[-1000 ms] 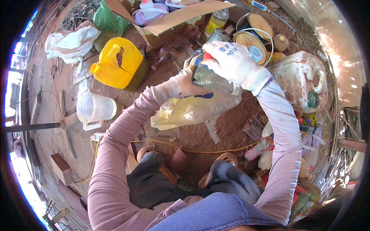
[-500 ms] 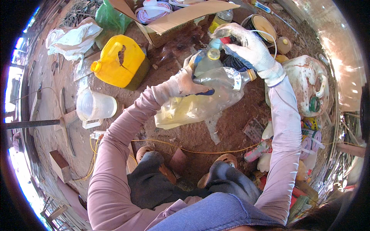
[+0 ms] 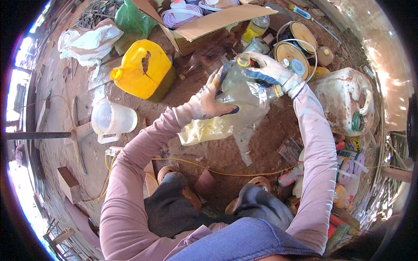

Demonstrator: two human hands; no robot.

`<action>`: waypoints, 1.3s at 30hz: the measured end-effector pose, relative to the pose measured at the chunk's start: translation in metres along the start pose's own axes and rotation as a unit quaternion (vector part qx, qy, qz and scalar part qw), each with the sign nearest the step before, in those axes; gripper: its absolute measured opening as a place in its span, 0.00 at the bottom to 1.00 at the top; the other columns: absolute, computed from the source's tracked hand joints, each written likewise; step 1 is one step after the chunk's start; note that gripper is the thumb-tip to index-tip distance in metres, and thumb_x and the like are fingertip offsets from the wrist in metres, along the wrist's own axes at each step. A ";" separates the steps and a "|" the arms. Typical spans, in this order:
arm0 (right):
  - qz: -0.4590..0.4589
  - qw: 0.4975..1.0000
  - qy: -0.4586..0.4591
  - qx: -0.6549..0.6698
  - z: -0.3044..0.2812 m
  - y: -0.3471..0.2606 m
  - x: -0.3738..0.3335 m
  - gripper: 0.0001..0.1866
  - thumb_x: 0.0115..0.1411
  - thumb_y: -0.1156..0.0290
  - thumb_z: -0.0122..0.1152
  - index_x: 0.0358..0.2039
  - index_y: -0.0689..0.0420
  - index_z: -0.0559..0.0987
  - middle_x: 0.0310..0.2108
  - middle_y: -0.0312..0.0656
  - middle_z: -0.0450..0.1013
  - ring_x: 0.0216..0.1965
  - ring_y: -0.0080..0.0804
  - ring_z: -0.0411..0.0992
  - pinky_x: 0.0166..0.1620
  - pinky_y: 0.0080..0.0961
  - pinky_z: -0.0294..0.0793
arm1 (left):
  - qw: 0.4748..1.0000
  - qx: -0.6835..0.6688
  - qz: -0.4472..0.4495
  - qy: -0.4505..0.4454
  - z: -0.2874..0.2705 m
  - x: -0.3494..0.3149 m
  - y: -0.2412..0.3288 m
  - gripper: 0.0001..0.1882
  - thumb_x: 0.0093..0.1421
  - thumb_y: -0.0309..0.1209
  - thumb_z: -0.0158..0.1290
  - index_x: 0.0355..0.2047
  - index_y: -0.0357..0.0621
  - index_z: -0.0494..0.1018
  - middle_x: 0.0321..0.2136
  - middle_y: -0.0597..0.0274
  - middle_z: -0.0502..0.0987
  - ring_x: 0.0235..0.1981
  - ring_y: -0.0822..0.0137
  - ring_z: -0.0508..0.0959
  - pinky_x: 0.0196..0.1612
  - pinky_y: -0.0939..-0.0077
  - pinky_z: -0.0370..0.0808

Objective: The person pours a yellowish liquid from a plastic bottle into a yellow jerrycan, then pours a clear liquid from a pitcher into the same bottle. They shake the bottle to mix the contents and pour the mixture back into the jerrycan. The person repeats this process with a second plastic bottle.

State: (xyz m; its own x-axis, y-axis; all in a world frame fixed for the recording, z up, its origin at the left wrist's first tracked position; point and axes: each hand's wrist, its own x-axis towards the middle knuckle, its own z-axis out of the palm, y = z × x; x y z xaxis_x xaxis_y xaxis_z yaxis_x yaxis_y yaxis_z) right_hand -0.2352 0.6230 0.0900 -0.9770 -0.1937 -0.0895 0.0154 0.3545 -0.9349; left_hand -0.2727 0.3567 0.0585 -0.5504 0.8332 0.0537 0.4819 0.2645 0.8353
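Observation:
Both my hands wear white gloves with blue palms. My left hand [image 3: 208, 99] is curved round a clear plastic bottle, thumb across the front and fingers on its far side. This bottle's open-looking mouth with a yellow ring [image 3: 243, 60] points up and away. My right hand [image 3: 272, 73] closes on the same bottle just beside its neck. A second, larger clear plastic bottle [image 3: 244, 113] lies slanted under my hands, its yellow cap toward the right and a white label near its shoulder. Where the two bottles overlap, their edges are hard to separate.
A yellow jerrycan [image 3: 146, 69] and a clear plastic jug [image 3: 113, 117] are at left. A cardboard box [image 3: 226, 24] sits at the far side, with paint tins [image 3: 291, 58] beside it. A dirty white canister [image 3: 344, 102] is at right. A yellow cord [image 3: 226, 175] crosses the dirt floor.
My right hand has come down from above onto the upright bottle's neck. A red-topped item beside its fingers is no longer seen there. My left hand stays around the bottle.

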 end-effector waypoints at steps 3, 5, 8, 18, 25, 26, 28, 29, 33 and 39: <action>-0.054 0.991 0.001 -0.119 0.004 0.004 0.001 0.23 0.66 0.67 0.65 0.59 0.57 0.74 0.59 0.43 0.71 0.60 0.33 0.69 0.65 0.29 0.66 | 0.999 0.046 0.019 -0.004 0.001 -0.001 -0.006 0.61 0.51 0.45 0.71 0.74 0.35 0.44 0.71 0.38 0.52 0.73 0.46 0.54 0.73 0.58 0.55; -0.106 0.975 0.029 -0.194 0.007 0.036 0.010 0.21 0.66 0.67 0.64 0.58 0.57 0.74 0.59 0.45 0.71 0.60 0.36 0.69 0.65 0.30 0.66 | 0.997 0.070 0.039 -0.004 0.000 -0.004 -0.016 0.60 0.52 0.45 0.70 0.74 0.35 0.44 0.70 0.37 0.56 0.72 0.47 0.58 0.72 0.59 0.57; -0.159 0.967 0.122 -0.160 0.019 0.027 0.003 0.19 0.67 0.66 0.61 0.56 0.58 0.75 0.53 0.47 0.73 0.55 0.43 0.72 0.61 0.34 0.70 | 0.990 0.032 -0.094 -0.095 -0.022 -0.022 0.013 0.56 0.54 0.45 0.68 0.73 0.35 0.49 0.65 0.36 0.65 0.67 0.48 0.67 0.69 0.60 0.62; -0.202 0.912 0.336 -0.122 0.030 -0.035 -0.054 0.10 0.65 0.67 0.62 0.43 0.58 0.76 0.41 0.45 0.74 0.43 0.42 0.77 0.47 0.35 0.75 | 0.931 -0.270 -0.229 -0.086 -0.055 -0.104 -0.022 0.45 0.56 0.33 0.69 0.69 0.37 0.58 0.58 0.59 0.74 0.58 0.69 0.73 0.64 0.69 0.69; -0.112 0.864 0.176 -0.459 0.044 -0.087 -0.102 0.18 0.56 0.64 0.68 0.43 0.56 0.75 0.43 0.44 0.74 0.46 0.47 0.76 0.46 0.39 0.78 | 0.998 -0.017 0.033 -0.048 -0.046 -0.086 -0.002 0.48 0.51 0.37 0.72 0.68 0.39 0.60 0.58 0.49 0.72 0.60 0.55 0.72 0.64 0.63 0.68; -0.102 0.857 0.155 -0.481 0.047 -0.088 -0.108 0.18 0.54 0.63 0.68 0.43 0.56 0.75 0.43 0.43 0.73 0.45 0.46 0.75 0.45 0.39 0.78 | 0.998 -0.015 0.034 -0.048 -0.045 -0.082 0.000 0.48 0.50 0.37 0.72 0.68 0.39 0.60 0.58 0.48 0.71 0.60 0.53 0.72 0.64 0.62 0.68; -0.082 0.840 0.113 -0.524 0.052 -0.089 -0.118 0.20 0.51 0.63 0.69 0.43 0.56 0.75 0.44 0.42 0.71 0.44 0.43 0.75 0.43 0.38 0.78 | 0.998 -0.005 0.037 -0.050 -0.040 -0.074 -0.002 0.48 0.50 0.39 0.72 0.68 0.41 0.61 0.58 0.46 0.71 0.60 0.51 0.72 0.64 0.61 0.69; -0.068 0.834 0.108 -0.538 0.053 -0.090 -0.122 0.21 0.50 0.63 0.69 0.43 0.56 0.75 0.43 0.41 0.70 0.44 0.42 0.74 0.43 0.37 0.78 | 0.998 0.000 0.044 -0.050 -0.037 -0.071 -0.004 0.48 0.50 0.39 0.72 0.68 0.41 0.61 0.58 0.46 0.71 0.60 0.51 0.72 0.64 0.61 0.69; -0.040 0.815 0.088 -0.571 0.053 -0.091 -0.137 0.23 0.47 0.63 0.70 0.43 0.56 0.74 0.43 0.39 0.68 0.42 0.39 0.72 0.40 0.37 0.78 | 0.998 -0.008 0.026 -0.062 -0.026 -0.065 -0.008 0.48 0.50 0.41 0.72 0.67 0.41 0.62 0.57 0.47 0.72 0.59 0.49 0.72 0.64 0.59 0.69; -0.051 0.787 0.086 -0.609 0.057 -0.089 -0.150 0.23 0.46 0.62 0.71 0.41 0.56 0.75 0.41 0.39 0.68 0.40 0.40 0.71 0.36 0.35 0.77 | 0.993 0.037 0.037 -0.101 -0.023 -0.060 -0.004 0.48 0.49 0.41 0.72 0.67 0.42 0.62 0.58 0.46 0.70 0.61 0.47 0.71 0.65 0.58 0.67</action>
State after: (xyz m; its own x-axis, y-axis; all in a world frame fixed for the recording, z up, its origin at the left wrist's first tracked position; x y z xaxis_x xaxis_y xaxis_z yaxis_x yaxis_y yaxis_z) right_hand -0.0774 0.5683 0.1670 -0.9758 -0.1887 0.1103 -0.1782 0.9790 0.0987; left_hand -0.2572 0.2942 0.0646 -0.3667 0.9303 -0.0035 0.5688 0.2272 0.7905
